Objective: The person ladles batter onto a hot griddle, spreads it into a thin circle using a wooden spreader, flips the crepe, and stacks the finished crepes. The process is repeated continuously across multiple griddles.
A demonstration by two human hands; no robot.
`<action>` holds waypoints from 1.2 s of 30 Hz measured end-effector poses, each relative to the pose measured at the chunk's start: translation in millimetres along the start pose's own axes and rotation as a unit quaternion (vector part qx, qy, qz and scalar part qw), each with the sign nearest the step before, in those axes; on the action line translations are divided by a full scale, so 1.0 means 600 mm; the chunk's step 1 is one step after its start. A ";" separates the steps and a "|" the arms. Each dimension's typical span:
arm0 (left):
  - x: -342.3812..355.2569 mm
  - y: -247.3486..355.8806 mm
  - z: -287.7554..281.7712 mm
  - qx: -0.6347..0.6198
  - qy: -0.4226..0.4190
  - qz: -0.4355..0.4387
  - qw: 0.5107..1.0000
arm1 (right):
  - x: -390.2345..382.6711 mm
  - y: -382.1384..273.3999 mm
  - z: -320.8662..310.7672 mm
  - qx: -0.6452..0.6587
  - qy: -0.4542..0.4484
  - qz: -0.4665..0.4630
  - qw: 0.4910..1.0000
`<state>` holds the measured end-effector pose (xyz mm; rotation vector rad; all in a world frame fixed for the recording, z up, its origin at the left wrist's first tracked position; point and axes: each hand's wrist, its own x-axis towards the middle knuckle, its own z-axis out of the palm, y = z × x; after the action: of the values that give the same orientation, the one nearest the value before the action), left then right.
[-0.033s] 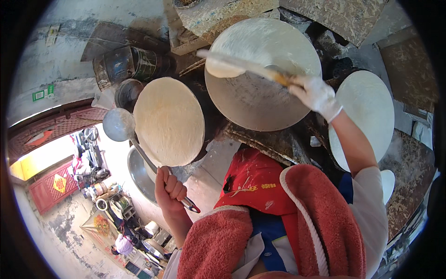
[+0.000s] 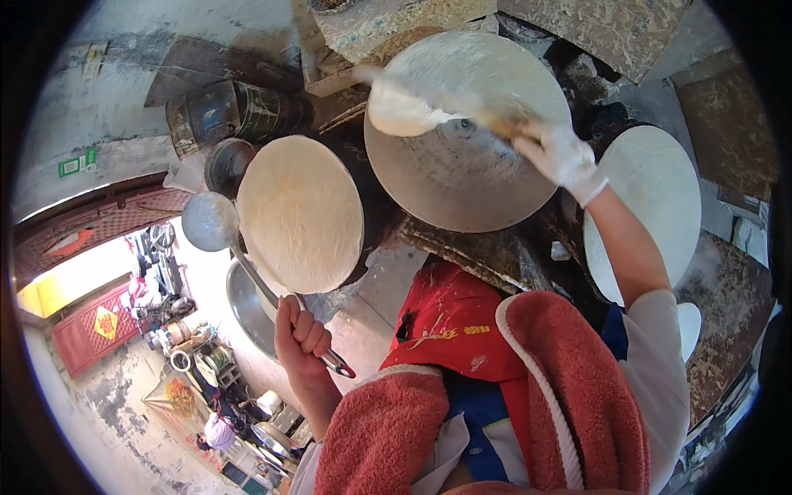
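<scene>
My bare left hand point(image 2: 302, 337) is closed round the handle of a metal ladle point(image 2: 209, 221). The ladle's bowl hangs beside a round griddle covered by a thin pale sheet of batter point(image 2: 301, 214). In a white glove, my right hand point(image 2: 561, 158) grips the handle end of a long flat spreader point(image 2: 474, 114), smeared by motion. That spreader crosses the large middle griddle point(image 2: 458, 194), where white batter point(image 2: 404, 111) coats the far part and the near part shows bare grey metal. To the right, another round griddle point(image 2: 643, 210) carries a whitish layer.
A metal basin point(image 2: 252, 309) stands low by the left griddle. Behind that griddle are a dark bucket point(image 2: 229, 167) and a stained drum point(image 2: 223, 120). Batter-spattered boards point(image 2: 594, 33) edge the far side. A red towel point(image 2: 569, 379) hangs over my shoulders.
The spreader has shifted slightly and is more blurred. On the middle griddle the thick edge of the batter has moved a little. My left hand and the ladle stay put.
</scene>
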<state>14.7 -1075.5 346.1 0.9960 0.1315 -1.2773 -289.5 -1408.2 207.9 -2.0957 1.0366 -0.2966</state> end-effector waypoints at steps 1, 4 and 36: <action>-0.007 -0.003 0.001 0.017 0.039 0.006 0.999 | 0.028 0.008 -0.006 -0.019 0.019 -0.001 1.000; -0.023 -0.012 0.003 0.015 0.065 0.019 0.998 | 0.078 0.023 -0.001 -0.052 -0.006 0.049 0.997; -0.055 0.095 -0.165 0.066 -0.039 -0.072 0.994 | -0.379 -0.159 0.369 0.318 0.085 0.204 0.922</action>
<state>93.6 -986.7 337.6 1.0631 0.0606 -1.4696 -269.2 -1082.1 153.5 -1.2575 1.2442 -0.5290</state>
